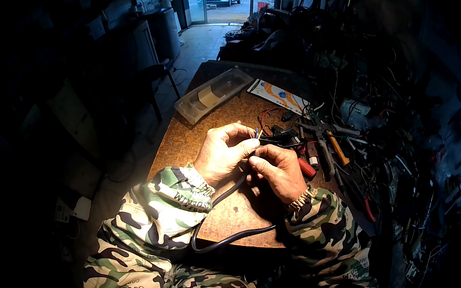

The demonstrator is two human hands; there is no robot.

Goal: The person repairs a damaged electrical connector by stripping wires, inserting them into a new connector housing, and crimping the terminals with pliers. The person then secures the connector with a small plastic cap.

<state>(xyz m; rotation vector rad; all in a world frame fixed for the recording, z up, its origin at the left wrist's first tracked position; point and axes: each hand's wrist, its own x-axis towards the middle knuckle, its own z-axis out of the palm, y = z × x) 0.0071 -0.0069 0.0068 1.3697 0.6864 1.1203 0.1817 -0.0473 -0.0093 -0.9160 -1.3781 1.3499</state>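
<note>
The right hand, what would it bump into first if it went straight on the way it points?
The right hand points forward and left. Past the black cable in its fingers, it would probably meet the left hand first. They look very close; whether they touch is hard to tell.

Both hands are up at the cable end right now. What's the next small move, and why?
I'd probably ease the blue wire and yellow wire slightly apart with the right grip, while the left grip steadies the black cable. The two wire tips poke up close together beside the left thumb, so separating them should make each easier to handle.
</note>
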